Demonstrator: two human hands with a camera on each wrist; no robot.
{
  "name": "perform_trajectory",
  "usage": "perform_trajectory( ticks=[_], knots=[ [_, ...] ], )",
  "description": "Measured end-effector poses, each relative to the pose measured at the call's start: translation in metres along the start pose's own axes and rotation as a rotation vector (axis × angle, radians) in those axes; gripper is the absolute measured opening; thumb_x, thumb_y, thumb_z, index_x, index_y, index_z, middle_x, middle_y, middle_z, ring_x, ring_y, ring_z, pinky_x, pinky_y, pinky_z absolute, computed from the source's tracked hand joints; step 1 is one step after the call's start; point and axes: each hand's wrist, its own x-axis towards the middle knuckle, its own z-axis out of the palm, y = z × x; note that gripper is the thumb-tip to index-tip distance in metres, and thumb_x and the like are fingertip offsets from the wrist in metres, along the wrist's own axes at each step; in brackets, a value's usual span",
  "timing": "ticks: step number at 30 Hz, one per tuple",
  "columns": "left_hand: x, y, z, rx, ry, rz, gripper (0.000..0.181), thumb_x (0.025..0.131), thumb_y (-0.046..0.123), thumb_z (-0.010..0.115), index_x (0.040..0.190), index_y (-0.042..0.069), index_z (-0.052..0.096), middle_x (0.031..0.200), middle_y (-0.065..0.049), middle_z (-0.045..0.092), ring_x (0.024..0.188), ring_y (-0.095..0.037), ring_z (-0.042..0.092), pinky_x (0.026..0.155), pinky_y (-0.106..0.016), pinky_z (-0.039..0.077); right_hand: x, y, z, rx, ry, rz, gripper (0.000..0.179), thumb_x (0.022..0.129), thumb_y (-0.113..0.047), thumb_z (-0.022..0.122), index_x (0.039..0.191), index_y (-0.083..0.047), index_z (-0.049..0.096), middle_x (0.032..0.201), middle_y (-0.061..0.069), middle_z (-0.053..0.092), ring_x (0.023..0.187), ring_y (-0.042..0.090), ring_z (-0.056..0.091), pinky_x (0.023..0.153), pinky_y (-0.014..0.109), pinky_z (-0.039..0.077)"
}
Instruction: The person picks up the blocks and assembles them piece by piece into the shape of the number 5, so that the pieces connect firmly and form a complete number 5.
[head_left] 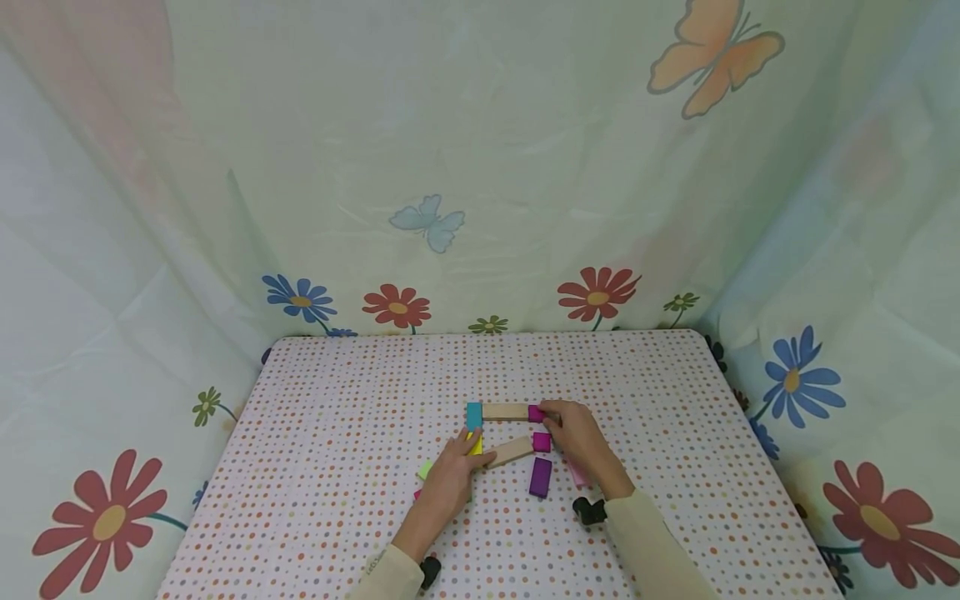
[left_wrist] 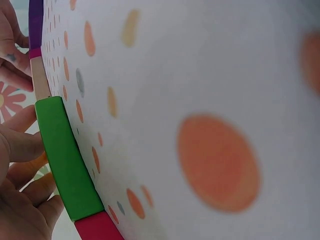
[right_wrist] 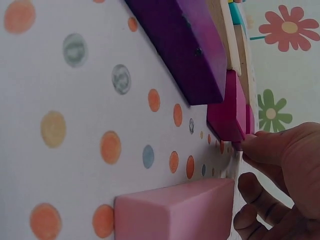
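On the dotted table, my left hand [head_left: 447,473] lies over a row of blocks, a finger reaching onto the yellow block [head_left: 476,444] and the thumb at the near wooden plank [head_left: 512,452]. A green block [left_wrist: 70,157] shows beside the fingers in the left wrist view; from the head it is hidden. My right hand [head_left: 581,437] pinches the far magenta block [head_left: 536,413] at the right end of the far wooden plank [head_left: 506,412]. A turquoise block [head_left: 474,415] stands at that plank's left end. Nearer me is another magenta block [head_left: 541,442].
A purple block [head_left: 540,478] lies in front of the near magenta block. Partly under my right wrist is a pink block [head_left: 578,474]. Left of my left hand, a lime block [head_left: 425,469] peeks out. Printed curtains [head_left: 510,167] enclose the table's back and sides.
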Motion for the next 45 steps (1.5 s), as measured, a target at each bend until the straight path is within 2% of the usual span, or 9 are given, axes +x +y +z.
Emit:
perform_trajectory(
  ticks=[4,11,14,18,25,29,37,41,45],
  knots=[
    [0.000,0.000,0.000,-0.005,0.005,0.006,0.048,0.099,-0.011,0.057,0.134,0.018,0.075,0.162,-0.017,0.051,0.153,-0.041,0.046,0.122,-0.055,0.044,0.001,0.000,0.001,-0.002,0.012,-0.007,0.035,0.102,-0.007,0.068,0.137,-0.006,0.070,0.141,0.016,0.070,0.104,0.022,0.066,0.087,0.041,0.057],
    [0.000,-0.001,0.000,0.004,0.009,0.010,0.049,0.099,-0.011,0.057,0.134,0.018,0.075,0.162,-0.018,0.052,0.152,-0.041,0.047,0.122,-0.055,0.044,0.000,0.001,0.001,0.007,0.010,-0.027,0.038,0.102,-0.008,0.067,0.140,-0.005,0.068,0.149,0.019,0.064,0.096,0.020,0.065,0.081,0.035,0.054],
    [0.000,-0.001,0.001,0.000,0.010,0.012,0.048,0.099,-0.010,0.058,0.134,0.018,0.075,0.162,-0.018,0.052,0.152,-0.042,0.047,0.121,-0.056,0.044,-0.005,0.001,-0.001,0.009,0.038,-0.052,0.040,0.101,-0.010,0.067,0.141,-0.003,0.066,0.152,0.023,0.060,0.112,0.033,0.069,0.097,0.046,0.059],
    [0.001,-0.001,0.000,0.000,0.017,0.013,0.047,0.099,-0.009,0.058,0.134,0.018,0.075,0.161,-0.019,0.052,0.151,-0.043,0.048,0.121,-0.057,0.045,-0.014,-0.001,-0.004,-0.013,0.095,-0.079,0.037,0.101,-0.012,0.068,0.137,-0.002,0.068,0.146,0.024,0.064,0.138,0.047,0.058,0.117,0.063,0.046],
    [0.000,-0.001,0.000,-0.008,-0.001,-0.008,0.047,0.100,-0.008,0.059,0.135,0.019,0.075,0.163,-0.017,0.051,0.153,-0.041,0.047,0.121,-0.057,0.045,-0.033,-0.004,-0.006,-0.024,0.159,-0.084,0.032,0.098,-0.010,0.072,0.130,-0.001,0.072,0.135,0.021,0.071,0.104,0.032,0.071,0.096,0.055,0.059],
    [0.000,-0.001,0.000,-0.015,-0.003,-0.004,0.048,0.099,-0.009,0.059,0.135,0.019,0.075,0.163,-0.017,0.050,0.153,-0.041,0.046,0.121,-0.057,0.044,-0.046,-0.006,-0.004,-0.028,0.189,-0.083,0.030,0.098,-0.012,0.074,0.127,-0.003,0.073,0.133,0.020,0.073,0.103,0.030,0.071,0.095,0.053,0.059],
    [0.000,-0.001,0.000,-0.016,0.000,-0.003,0.046,0.100,-0.008,0.059,0.135,0.019,0.075,0.163,-0.017,0.050,0.153,-0.041,0.046,0.121,-0.057,0.044,-0.067,-0.014,0.007,-0.034,0.225,-0.092,0.030,0.093,-0.014,0.080,0.121,-0.005,0.076,0.125,0.015,0.075,0.082,0.014,0.059,0.071,0.031,0.051],
    [0.001,-0.001,0.000,-0.012,0.000,-0.005,0.045,0.101,-0.007,0.059,0.135,0.019,0.074,0.164,-0.016,0.050,0.153,-0.041,0.046,0.122,-0.056,0.044,-0.077,-0.017,0.014,-0.060,0.244,-0.097,0.031,0.092,-0.016,0.082,0.120,-0.004,0.076,0.123,0.015,0.075,0.092,0.021,0.065,0.079,0.039,0.058],
    [0.000,-0.001,0.001,-0.010,0.003,-0.004,0.045,0.101,-0.007,0.059,0.134,0.019,0.075,0.163,-0.017,0.051,0.152,-0.041,0.047,0.121,-0.056,0.045,-0.088,-0.020,0.022,-0.075,0.249,-0.075,0.033,0.092,-0.019,0.083,0.121,-0.005,0.076,0.125,0.015,0.073,0.116,0.033,0.069,0.097,0.051,0.060]
  ],
)
